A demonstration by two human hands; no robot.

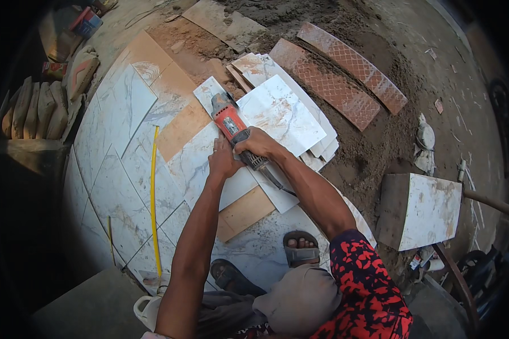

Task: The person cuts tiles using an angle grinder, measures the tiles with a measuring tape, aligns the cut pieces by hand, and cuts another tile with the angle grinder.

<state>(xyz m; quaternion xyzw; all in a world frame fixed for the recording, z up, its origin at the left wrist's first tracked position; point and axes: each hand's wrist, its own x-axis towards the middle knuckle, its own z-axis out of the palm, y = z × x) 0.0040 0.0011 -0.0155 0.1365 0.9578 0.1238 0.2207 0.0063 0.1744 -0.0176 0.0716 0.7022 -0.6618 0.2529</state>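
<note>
A red and black angle grinder (pixel 230 121) lies over a narrow white marbled tile strip (pixel 207 87), its head pointing away from me. My right hand (pixel 257 142) is wrapped round the grinder's dark rear body, and a cord trails from its near end. Close against the grinder's left side, my left hand (pixel 224 158) rests with fingers stretched forward on the tile. The grinder's disc is hidden under the tool. To the right of the grinder lies a stack of white marbled tiles (pixel 283 113), with brownish dust on the top one.
A yellow measuring tape (pixel 154 198) stretches across the floor tiles (pixel 116 189) on the left. Two curved reddish patterned slabs (pixel 328 85) lie on dirt at the far right. Filled sacks (pixel 39 110) stand far left; a white-faced block (pixel 430 212) sits at right. My sandalled feet are below.
</note>
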